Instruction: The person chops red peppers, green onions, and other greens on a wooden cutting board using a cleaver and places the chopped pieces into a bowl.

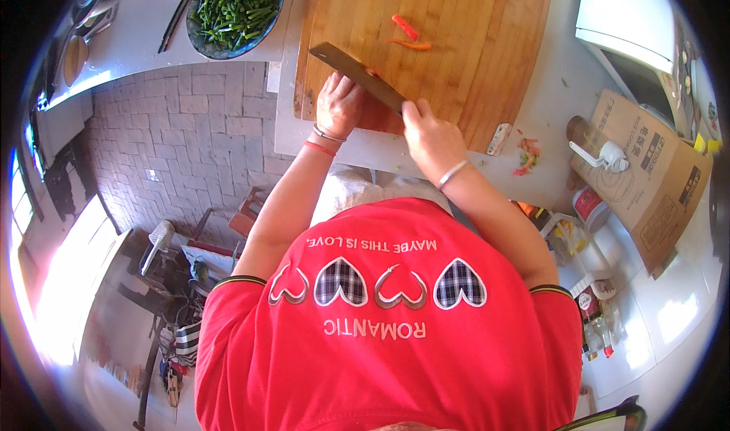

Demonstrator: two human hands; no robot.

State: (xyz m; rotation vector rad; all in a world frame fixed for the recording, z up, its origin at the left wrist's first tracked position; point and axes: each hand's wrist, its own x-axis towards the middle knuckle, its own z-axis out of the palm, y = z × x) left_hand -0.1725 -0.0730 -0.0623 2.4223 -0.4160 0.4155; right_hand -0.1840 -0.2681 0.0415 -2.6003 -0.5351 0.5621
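Note:
My right hand (433, 137) grips the handle end of a kitchen cleaver (356, 76), whose blade slants up and left over a wooden cutting board (473, 43). Close against the blade's near side, my left hand (340, 104) rests with bent fingers at the board's left part. Its fingertips are partly hidden, so what they hold does not show. A small red piece (372, 72) shows at the blade's far side. Farther up the board lie a red pepper strip (405, 27) and a thin orange-red strip (412, 45).
A blue-rimmed bowl (280, 9) of cut green vegetables (236, 11) stands left of the board, beside dark chopsticks (178, 17). Vegetable scraps (527, 156) lie on the counter right of the board. Farther right are a cardboard box (644, 174) and a white appliance (627, 20).

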